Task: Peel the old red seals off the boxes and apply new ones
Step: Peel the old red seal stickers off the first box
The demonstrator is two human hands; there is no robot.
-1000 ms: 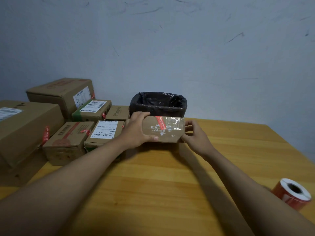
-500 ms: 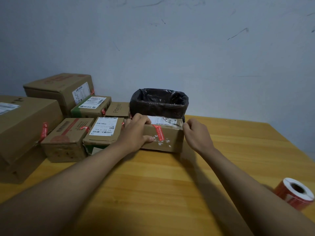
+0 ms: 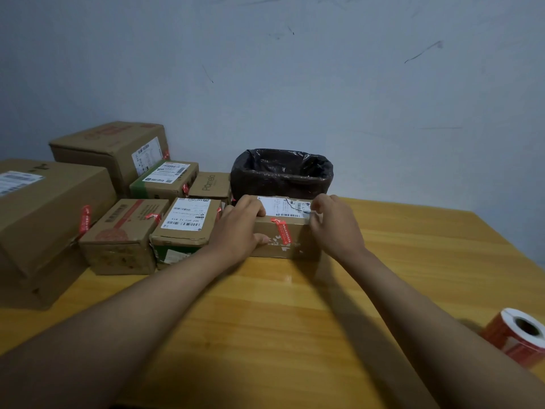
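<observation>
Left hand point(image 3: 239, 228) clamped round small box point(image 3: 287, 242) on tabletop point(image 3: 295, 320); right hand point(image 3: 333, 224) curled round its 3 o'clock end, red seal point(image 3: 283, 231) between them.

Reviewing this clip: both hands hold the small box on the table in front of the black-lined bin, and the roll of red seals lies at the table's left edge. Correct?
Not quite. The roll of red seals lies at the table's right edge, as the head view shows. The rest stands: the left hand and right hand hold the small box in front of the black-lined bin.
</observation>
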